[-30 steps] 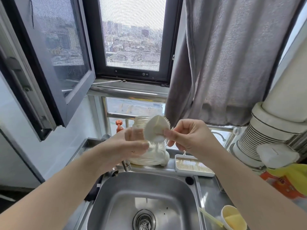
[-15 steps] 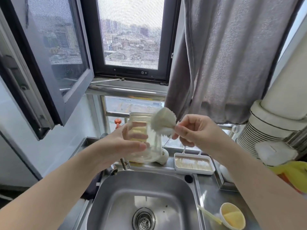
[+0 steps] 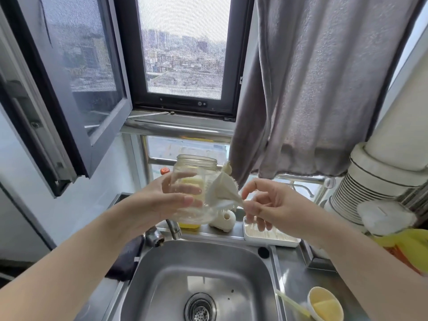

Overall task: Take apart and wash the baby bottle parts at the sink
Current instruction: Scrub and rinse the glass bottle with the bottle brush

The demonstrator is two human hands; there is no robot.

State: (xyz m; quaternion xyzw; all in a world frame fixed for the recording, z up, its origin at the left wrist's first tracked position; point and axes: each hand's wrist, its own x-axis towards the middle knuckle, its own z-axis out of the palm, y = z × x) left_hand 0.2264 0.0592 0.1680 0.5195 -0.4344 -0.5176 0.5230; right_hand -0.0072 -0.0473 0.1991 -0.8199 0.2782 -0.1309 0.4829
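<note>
Above the steel sink (image 3: 162,286), listed left to right:

1. Open window sash (image 3: 76,72), dark frame, swung inward at far left; screened window pane (image 3: 185,49) beside it.
2. Dark cloth (image 3: 126,258), on the sink's left rim.
3. Left hand (image 3: 162,202), fingers and thumb wrapped round the clear bottle body.
4. Bottle (image 3: 193,179), clear, wide mouth uncapped and facing up, held upright over the tap (image 3: 173,228), above the sink's back edge.
5. Yellow sponge (image 3: 188,225), on the ledge behind the sink, partly seen through the bottle.
6. Silicone brush (image 3: 221,188), pale, bristled head touching the bottle's right side, outside the glass; blurred.
7. White brush stand (image 3: 223,221), on the ledge just below the brush.
8. Right hand (image 3: 271,205), thumb and forefinger pinching the brush's thin handle, remaining fingers loosely spread.
9. White tray (image 3: 268,238), on the bench behind the sink's right corner, partly under the right hand.
10. Drain strainer (image 3: 200,309), centre of the sink bowl.
11. Grey curtain (image 3: 312,77), hanging at upper right.
12. Yellow cup (image 3: 324,303), on the bench right of the sink, with a pale stick (image 3: 291,302) lying beside it.
13. White ribbed duct (image 3: 375,186), at far right, with a yellow bag (image 3: 407,242) below it.
</note>
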